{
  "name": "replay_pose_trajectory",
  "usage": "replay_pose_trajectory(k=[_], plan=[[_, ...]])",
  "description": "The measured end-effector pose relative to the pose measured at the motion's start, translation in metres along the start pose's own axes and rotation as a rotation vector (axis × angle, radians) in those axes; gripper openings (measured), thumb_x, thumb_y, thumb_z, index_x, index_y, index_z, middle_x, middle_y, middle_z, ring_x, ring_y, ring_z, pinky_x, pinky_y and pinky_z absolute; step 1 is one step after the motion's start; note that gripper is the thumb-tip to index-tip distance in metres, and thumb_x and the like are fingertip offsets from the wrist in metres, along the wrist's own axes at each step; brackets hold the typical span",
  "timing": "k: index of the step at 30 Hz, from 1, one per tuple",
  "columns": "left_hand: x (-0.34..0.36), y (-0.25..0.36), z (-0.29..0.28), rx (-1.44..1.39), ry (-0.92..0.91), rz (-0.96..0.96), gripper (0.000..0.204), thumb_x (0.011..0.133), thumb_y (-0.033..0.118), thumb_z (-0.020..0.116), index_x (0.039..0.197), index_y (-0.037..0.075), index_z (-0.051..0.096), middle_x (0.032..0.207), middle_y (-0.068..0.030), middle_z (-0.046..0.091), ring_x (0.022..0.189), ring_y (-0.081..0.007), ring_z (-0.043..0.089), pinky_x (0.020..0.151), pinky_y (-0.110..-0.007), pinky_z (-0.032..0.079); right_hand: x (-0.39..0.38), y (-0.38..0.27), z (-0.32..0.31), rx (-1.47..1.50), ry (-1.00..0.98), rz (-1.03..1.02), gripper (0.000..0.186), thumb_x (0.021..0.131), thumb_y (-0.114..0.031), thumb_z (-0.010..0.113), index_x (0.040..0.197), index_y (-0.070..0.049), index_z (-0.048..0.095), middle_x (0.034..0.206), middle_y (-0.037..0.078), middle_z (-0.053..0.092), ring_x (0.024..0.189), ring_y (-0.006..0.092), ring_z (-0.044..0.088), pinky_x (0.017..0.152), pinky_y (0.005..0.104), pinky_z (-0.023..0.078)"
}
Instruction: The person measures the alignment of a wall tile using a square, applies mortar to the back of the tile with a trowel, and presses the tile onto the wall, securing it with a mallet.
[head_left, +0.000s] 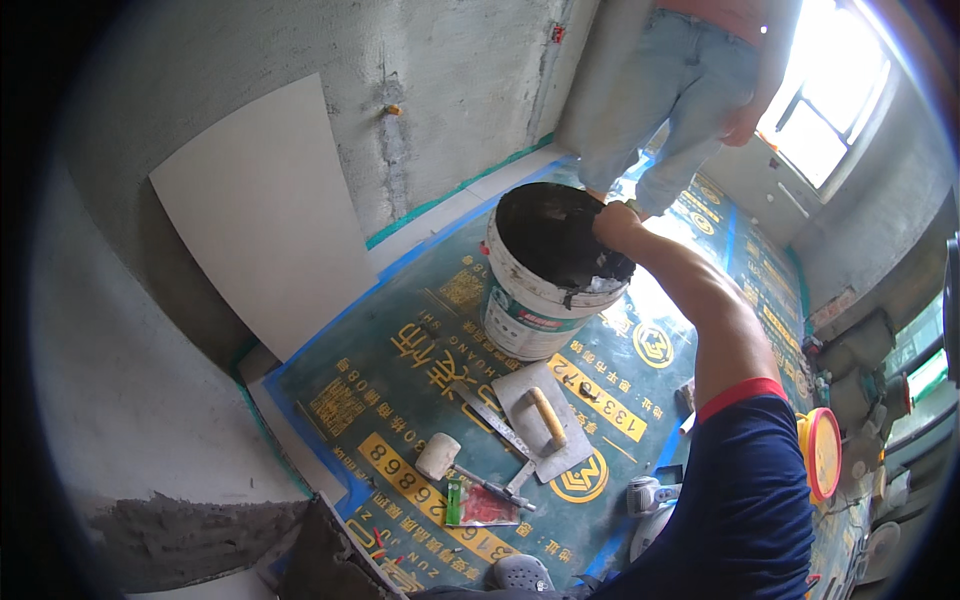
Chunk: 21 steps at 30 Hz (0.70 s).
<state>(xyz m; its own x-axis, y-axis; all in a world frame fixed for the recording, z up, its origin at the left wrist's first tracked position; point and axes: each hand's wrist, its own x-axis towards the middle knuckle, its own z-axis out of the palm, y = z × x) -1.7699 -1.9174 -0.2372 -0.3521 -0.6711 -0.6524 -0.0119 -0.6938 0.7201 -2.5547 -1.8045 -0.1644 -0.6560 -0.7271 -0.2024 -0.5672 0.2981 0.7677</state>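
Note:
My right arm reaches forward to a white bucket (530, 310) with dark material inside. My right hand (615, 225) is at the bucket's far right rim, fingers curled, with what they grip mostly hidden. My left hand is not visible. Below the bucket on the printed green floor covering (380, 335) lie a steel trowel (515, 420) with a wooden handle, a metal square (485, 410), a white rubber mallet (437, 455) and a red-and-green packet (475, 505).
A person (660, 110) in jeans stands just beyond the bucket. A large white panel (250, 210) leans on the left wall. A yellow-and-red round object (822, 450), a power tool (645, 495) and more items sit at the right. A bright window (820, 110) is behind.

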Motion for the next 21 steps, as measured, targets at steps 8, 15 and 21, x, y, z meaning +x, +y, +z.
replay_pose_trajectory(k=[8, 15, 21], plan=[[-0.004, -0.003, -0.003, 0.015, 0.048, -0.004, 0.071, 0.086, 0.026, 0.065, 0.145, 0.007, 0.031, 0.154, -0.0094, 0.026, 0.143, -0.0224, 0.020, 0.116, -0.052, 0.011, -0.004, -0.001, -0.049, -0.013, -0.170, -0.259, 0.017, 0.075, -0.026, 0.064, 0.083, -0.015, 0.073, 0.088, 0.006, 0.071, 0.086, 0.0242, 0.069, 0.072, 0.0371, 0.052], [-0.013, -0.009, -0.012, 0.021, 0.068, 0.003, 0.071, 0.085, 0.026, 0.066, 0.145, 0.007, 0.032, 0.154, -0.0089, 0.027, 0.143, -0.0220, 0.020, 0.116, -0.052, 0.012, -0.025, 0.010, -0.082, 0.022, -0.169, -0.257, 0.024, 0.066, -0.026, 0.068, 0.086, -0.012, 0.073, 0.087, 0.010, 0.071, 0.085, 0.0291, 0.069, 0.073, 0.0408, 0.055], [-0.026, -0.016, -0.027, 0.015, 0.071, 0.027, 0.071, 0.085, 0.026, 0.066, 0.145, 0.007, 0.032, 0.154, -0.0084, 0.028, 0.143, -0.0217, 0.021, 0.116, -0.052, 0.012, -0.037, -0.003, -0.097, 0.407, -0.207, -0.085, 0.042, 0.061, -0.030, 0.070, 0.096, -0.007, 0.071, 0.089, 0.014, 0.070, 0.090, 0.0323, 0.067, 0.076, 0.0430, 0.054]])
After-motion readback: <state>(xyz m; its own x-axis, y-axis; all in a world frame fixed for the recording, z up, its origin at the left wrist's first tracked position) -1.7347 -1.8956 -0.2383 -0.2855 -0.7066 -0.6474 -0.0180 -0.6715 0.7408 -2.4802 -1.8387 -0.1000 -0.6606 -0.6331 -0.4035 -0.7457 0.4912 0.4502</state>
